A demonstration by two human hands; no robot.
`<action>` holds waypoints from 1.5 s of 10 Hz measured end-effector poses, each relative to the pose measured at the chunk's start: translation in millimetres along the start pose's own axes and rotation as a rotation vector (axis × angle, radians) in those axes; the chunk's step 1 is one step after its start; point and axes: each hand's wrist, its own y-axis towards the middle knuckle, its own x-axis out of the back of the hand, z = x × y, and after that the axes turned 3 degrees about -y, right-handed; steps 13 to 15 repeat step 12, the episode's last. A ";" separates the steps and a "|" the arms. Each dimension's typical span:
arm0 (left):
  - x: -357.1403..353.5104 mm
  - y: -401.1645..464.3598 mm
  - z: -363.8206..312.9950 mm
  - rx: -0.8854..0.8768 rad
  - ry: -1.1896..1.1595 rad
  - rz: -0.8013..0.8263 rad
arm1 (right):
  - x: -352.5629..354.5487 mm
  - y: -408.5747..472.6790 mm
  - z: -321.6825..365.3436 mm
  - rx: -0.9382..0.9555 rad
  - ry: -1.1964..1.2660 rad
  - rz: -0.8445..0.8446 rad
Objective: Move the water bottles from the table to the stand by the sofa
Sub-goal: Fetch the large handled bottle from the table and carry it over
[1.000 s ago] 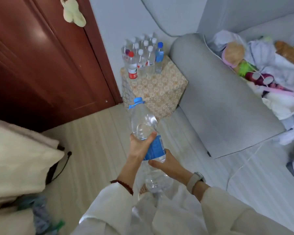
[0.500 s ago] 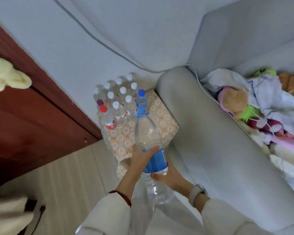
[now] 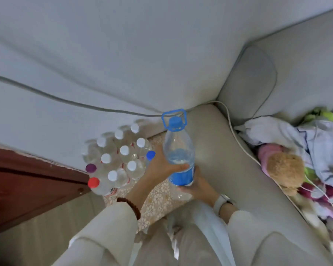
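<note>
I hold a large clear water bottle (image 3: 178, 150) with a blue cap, blue carry handle and blue label upright over the right part of the stand (image 3: 158, 200), which has a floral patterned top. My left hand (image 3: 161, 167) grips the bottle's middle from the left. My right hand (image 3: 195, 186) holds its lower part from the right. Several small bottles (image 3: 121, 158) with white, red, purple and blue caps stand packed on the stand's left and back part.
The grey sofa arm (image 3: 229, 169) is right beside the stand. Clothes and a plush toy (image 3: 284, 169) lie on the sofa seat. A dark red door (image 3: 27, 189) is at the left, a grey cable (image 3: 65, 100) runs along the wall.
I have come closer to the stand, and the view now looks down on it. The big bottle, held in both hands, has moved forward over the stand's right side.
</note>
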 end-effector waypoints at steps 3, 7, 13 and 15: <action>-5.6 116.7 17.4 0.055 0.318 -0.254 | 69.9 125.1 15.9 0.042 0.097 0.056; 10.5 138.7 51.7 0.180 0.320 -0.405 | 62.2 182.7 29.3 0.074 0.225 0.352; 48.6 78.2 -51.7 0.294 0.731 -0.238 | 82.9 170.8 127.0 0.129 -0.264 0.168; 48.6 78.2 -51.7 0.294 0.731 -0.238 | 82.9 170.8 127.0 0.129 -0.264 0.168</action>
